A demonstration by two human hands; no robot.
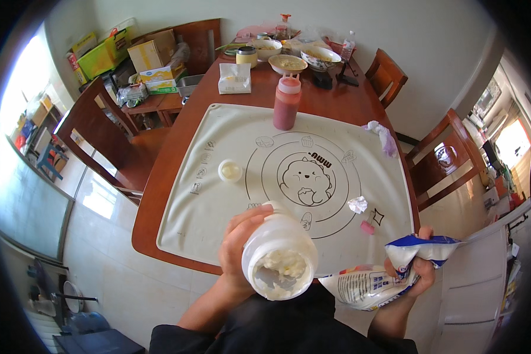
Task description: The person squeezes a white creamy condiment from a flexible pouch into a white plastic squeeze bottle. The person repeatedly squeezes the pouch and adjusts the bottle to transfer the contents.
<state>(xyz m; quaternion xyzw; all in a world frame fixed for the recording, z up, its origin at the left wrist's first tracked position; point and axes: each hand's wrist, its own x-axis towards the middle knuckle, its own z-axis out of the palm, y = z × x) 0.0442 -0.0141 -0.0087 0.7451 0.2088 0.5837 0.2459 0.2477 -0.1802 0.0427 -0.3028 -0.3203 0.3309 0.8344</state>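
My left hand point(239, 248) grips a white translucent squeeze bottle point(279, 252), its wide open mouth tilted towards me, with a thick creamy white substance inside. To its right, my right hand point(418, 274) is closed around a soft plastic pouch point(365, 287) with blue and white printing; the pouch's tip lies close to the bottle's mouth. On the pale silicone mat point(203, 239) sit a round white cap point(230, 171), a pink binder clip point(367, 227) and a crumpled white scrap point(357, 205). A squeeze bottle of red sauce point(286, 104) stands at the mat's far edge.
A purple and white cloth point(382, 138) lies on the mat's right side. Farther back on the wooden table point(190, 132) are a tissue pack point(234, 79), a yellow jar point(246, 57), food bowls point(321, 58) and a phone stand point(347, 77). Wooden chairs point(110, 132) flank the table.
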